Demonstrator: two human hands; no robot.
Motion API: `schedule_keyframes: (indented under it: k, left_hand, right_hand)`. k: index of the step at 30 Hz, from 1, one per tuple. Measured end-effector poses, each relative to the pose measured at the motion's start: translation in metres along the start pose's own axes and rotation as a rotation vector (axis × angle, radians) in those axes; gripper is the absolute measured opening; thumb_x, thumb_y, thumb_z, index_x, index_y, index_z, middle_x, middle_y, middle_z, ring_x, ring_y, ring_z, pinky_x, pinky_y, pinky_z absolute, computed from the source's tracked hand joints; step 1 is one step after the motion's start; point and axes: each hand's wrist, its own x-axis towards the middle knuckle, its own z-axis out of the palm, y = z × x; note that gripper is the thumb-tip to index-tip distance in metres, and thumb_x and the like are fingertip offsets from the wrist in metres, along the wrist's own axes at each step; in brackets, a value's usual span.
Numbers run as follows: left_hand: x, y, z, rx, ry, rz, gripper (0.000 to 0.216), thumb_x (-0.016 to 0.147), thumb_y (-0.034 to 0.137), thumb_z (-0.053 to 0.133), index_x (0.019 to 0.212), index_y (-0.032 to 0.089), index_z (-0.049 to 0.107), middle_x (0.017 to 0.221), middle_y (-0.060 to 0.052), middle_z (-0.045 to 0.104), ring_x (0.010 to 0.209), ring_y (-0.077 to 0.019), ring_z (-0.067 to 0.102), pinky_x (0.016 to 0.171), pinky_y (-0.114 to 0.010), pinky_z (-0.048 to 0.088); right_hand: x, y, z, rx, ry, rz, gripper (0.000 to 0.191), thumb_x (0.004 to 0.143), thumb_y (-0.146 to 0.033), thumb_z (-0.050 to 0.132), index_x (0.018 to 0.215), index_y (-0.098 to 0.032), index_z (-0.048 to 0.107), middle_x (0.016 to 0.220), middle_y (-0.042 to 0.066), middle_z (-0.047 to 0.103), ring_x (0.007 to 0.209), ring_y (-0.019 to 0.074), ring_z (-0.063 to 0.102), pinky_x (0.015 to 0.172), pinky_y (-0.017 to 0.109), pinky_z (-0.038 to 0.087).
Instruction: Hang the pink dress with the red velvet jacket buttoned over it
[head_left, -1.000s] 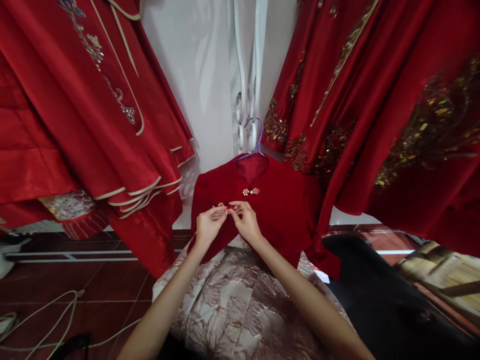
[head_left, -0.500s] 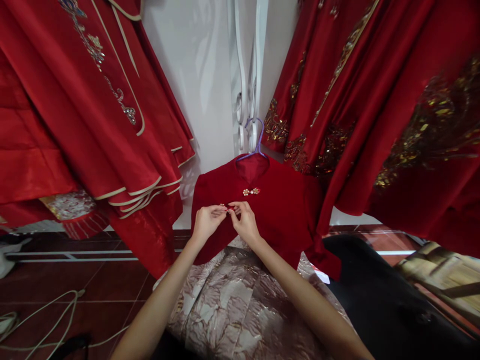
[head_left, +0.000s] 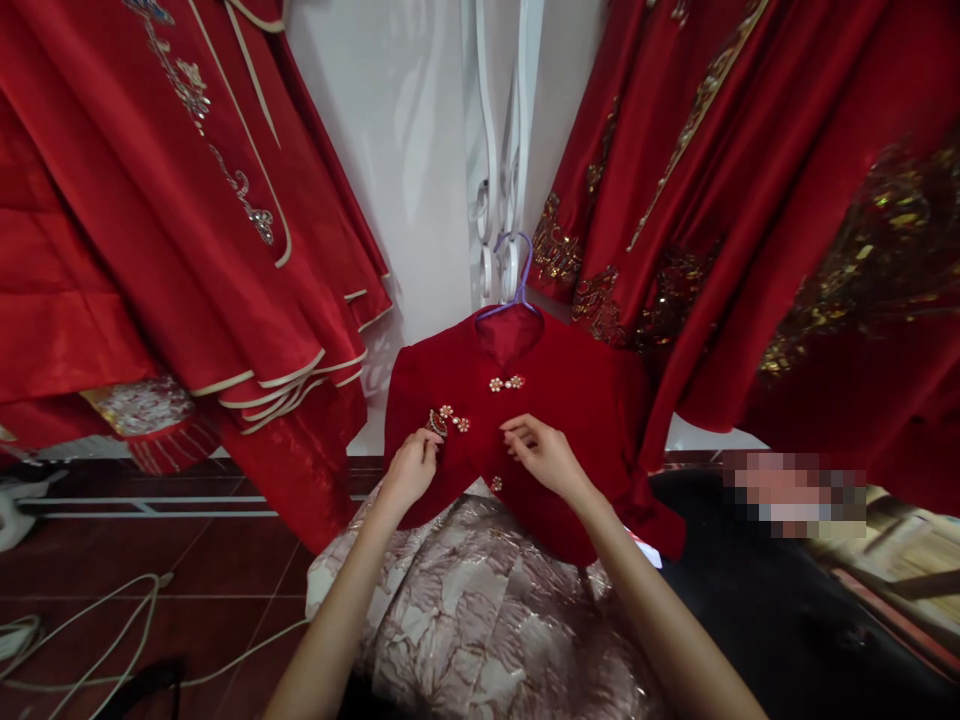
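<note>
Red jacket (head_left: pixel 589 410) sat at six o'clock from purple hanger hook (head_left: pixel 531 254). Left hand (head_left: pixel 409 470), around jacket's eight, fingers bunched by beaded ornament (head_left: pixel 436 423), couldn't tell if gripping. Right hand (head_left: pixel 547 460), about four, loose, fingers parted.

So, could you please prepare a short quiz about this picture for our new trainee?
1. True or false: the purple hanger sits in the neck of the red jacket.
2. Which hand is nearer to the flower clasp at the picture's left: A, the left hand; B, the right hand?
3. Fill in: the top flower clasp lies just below the jacket's ____.

Key: 1. True. 2. A. 3. Collar.
</note>
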Motion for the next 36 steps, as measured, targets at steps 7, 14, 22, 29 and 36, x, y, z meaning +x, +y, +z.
schedule_keyframes:
  k: [7, 14, 22, 29, 36]
  left_hand:
    - [-0.030, 0.011, -0.007, 0.242, -0.280, -0.130, 0.029, 0.068, 0.012, 0.062, 0.096, 0.017, 0.056, 0.088, -0.008, 0.067, 0.084, -0.0221, 0.065, 0.077, -0.032, 0.049]
    - [-0.031, 0.031, 0.023, 0.061, -0.203, -0.200, 0.017, 0.074, 0.017, 0.060, 0.090, 0.017, 0.054, 0.076, -0.004, 0.067, 0.070, -0.0160, 0.065, 0.066, -0.025, 0.048]
    - [-0.050, 0.035, 0.054, -0.336, 0.006, -0.173, 0.026, 0.079, 0.015, 0.058, 0.104, 0.014, 0.064, 0.093, -0.009, 0.070, 0.081, -0.0160, 0.069, 0.070, -0.025, 0.055]
    - [-0.048, 0.038, 0.046, -0.154, 0.071, -0.056, 0.020, 0.082, 0.018, 0.057, 0.098, 0.016, 0.070, 0.090, -0.007, 0.067, 0.073, -0.0149, 0.067, 0.069, -0.026, 0.055]
    - [-0.048, 0.050, 0.050, -0.102, 0.104, -0.138, 0.022, 0.076, 0.011, 0.057, 0.096, 0.017, 0.061, 0.078, -0.002, 0.068, 0.070, -0.0150, 0.067, 0.067, -0.025, 0.052]
  right_hand:
    - [-0.032, -0.002, 0.007, -0.209, -0.270, 0.063, 0.005, 0.075, -0.020, 0.063, 0.080, -0.021, 0.061, 0.074, 0.002, 0.068, 0.068, 0.0159, 0.064, 0.063, 0.027, 0.050]
    - [-0.034, 0.009, 0.039, -0.528, -0.031, 0.036, 0.027, 0.066, -0.007, 0.057, 0.088, -0.020, 0.048, 0.090, 0.004, 0.055, 0.076, 0.0160, 0.056, 0.067, 0.027, 0.045]
    - [-0.022, 0.033, 0.010, -0.169, -0.120, 0.161, 0.031, 0.059, -0.007, 0.062, 0.085, -0.020, 0.052, 0.069, -0.005, 0.055, 0.061, 0.0111, 0.053, 0.059, 0.022, 0.042]
    - [-0.023, -0.001, -0.009, 0.203, -0.345, 0.226, 0.023, 0.063, -0.014, 0.065, 0.085, -0.017, 0.060, 0.074, -0.002, 0.060, 0.066, 0.0096, 0.056, 0.066, 0.023, 0.046]
    - [-0.029, -0.008, 0.026, 0.133, -0.173, 0.074, 0.027, 0.063, -0.009, 0.060, 0.088, -0.018, 0.056, 0.073, -0.004, 0.056, 0.061, 0.0089, 0.052, 0.057, 0.021, 0.044]
